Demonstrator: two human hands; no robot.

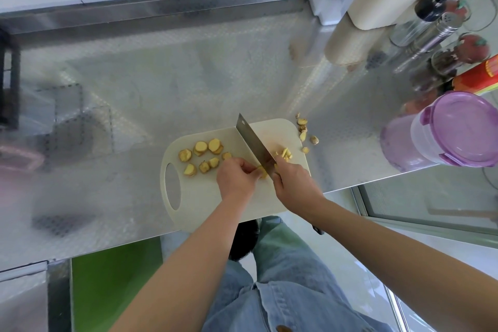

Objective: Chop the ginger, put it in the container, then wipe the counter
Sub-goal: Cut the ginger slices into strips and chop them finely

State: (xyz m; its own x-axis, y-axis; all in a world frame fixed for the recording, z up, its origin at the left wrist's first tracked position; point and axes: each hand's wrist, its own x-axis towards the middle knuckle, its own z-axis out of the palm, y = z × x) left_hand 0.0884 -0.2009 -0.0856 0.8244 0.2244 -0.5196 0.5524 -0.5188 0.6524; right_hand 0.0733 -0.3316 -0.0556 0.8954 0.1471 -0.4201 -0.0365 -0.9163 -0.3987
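Several round yellow ginger slices (200, 155) wait at the left of the white plastic cutting board (194, 197) while the left hand (237, 178) pinches one piece (262, 172) steady under the broad steel cleaver (253, 140) gripped by the right hand (293, 183), cut strips (285, 155) lying right of the blade.

Both my forearms are bare and reach forward, converging mid-frame. Left hand (237, 178): knuckles up, fingers curled, pinching ginger (263, 173). Right hand (293, 182): just beside it, wrapped round the knife (253, 143) grip, wrist angled inward. Hands nearly touching.
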